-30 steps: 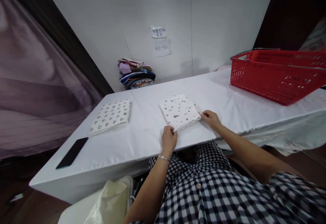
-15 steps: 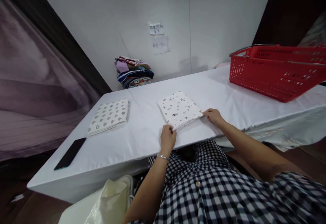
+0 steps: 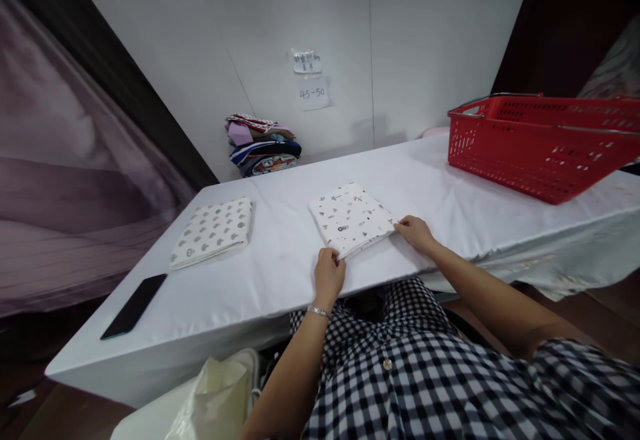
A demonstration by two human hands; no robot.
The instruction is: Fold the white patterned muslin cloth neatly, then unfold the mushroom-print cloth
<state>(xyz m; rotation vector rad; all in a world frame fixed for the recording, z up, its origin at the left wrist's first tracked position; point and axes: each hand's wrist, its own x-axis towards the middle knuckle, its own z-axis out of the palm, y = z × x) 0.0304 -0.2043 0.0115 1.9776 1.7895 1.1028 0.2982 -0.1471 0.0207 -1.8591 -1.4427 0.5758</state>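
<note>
In front of me on the white-covered table lies a folded white cloth point(image 3: 350, 219) with small scattered prints. My left hand point(image 3: 329, 273) pinches its near left corner, fingers closed on the edge. At the near right corner, my right hand point(image 3: 415, 232) grips the cloth between thumb and fingers. The cloth lies flat, its folded layers showing along the near edge. Off to the left rests a second folded cloth point(image 3: 214, 229), white with rows of grey-green motifs, apart from both hands.
A black phone point(image 3: 134, 307) lies near the table's point(image 3: 280, 260) left end. Against the wall stands a stack of folded clothes point(image 3: 263, 147). A red basket point(image 3: 540, 147) sits at the right. Paper signs point(image 3: 313, 92) hang on the wall. A pale bag point(image 3: 215, 393) is below the table's front edge.
The view has shifted slightly. Both hands keep hold of the cloth's near corners, and the cloth has hardly moved.
</note>
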